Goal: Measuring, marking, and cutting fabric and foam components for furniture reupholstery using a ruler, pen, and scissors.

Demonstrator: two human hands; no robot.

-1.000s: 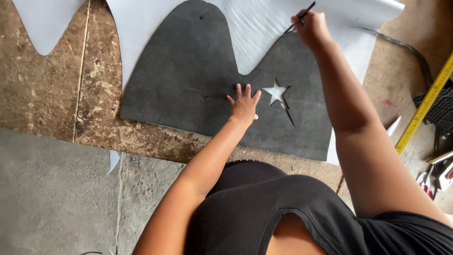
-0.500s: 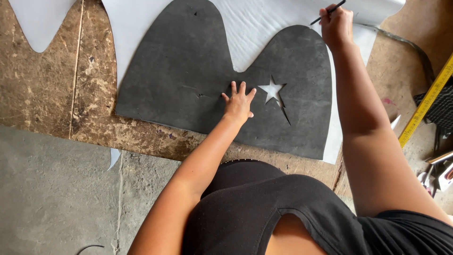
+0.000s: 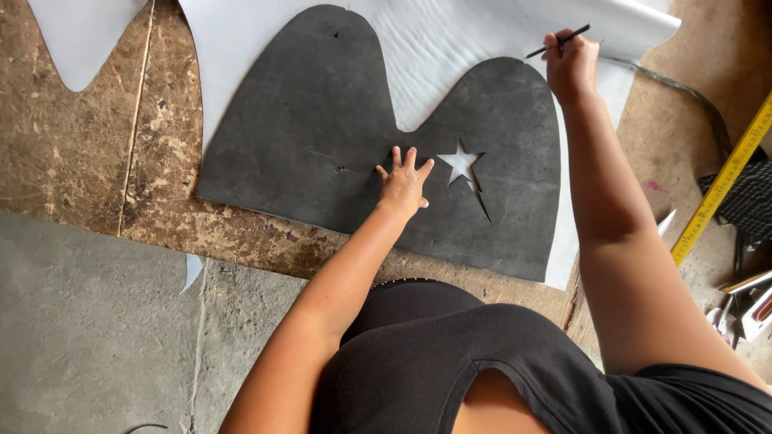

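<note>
A dark grey two-humped template [image 3: 322, 137] with a star-shaped cut-out [image 3: 460, 162] lies flat on a white sheet [image 3: 434, 40] spread over the floor. My left hand [image 3: 404, 183] presses down on the template, fingers spread, just left of the star. My right hand [image 3: 571, 64] is at the top right edge of the right hump and pinches a thin dark pencil [image 3: 558, 40], its tip over the white sheet.
A yellow measuring rule [image 3: 724, 181] lies at the right, next to a dark cable [image 3: 691, 96] and some metal tools [image 3: 744, 297]. Another cut white sheet piece [image 3: 80, 36] sits at the top left. The floor is worn brown board and grey concrete.
My right hand has moved right along the top of the right hump with the pencil. My left hand has stayed pressed beside the star.
</note>
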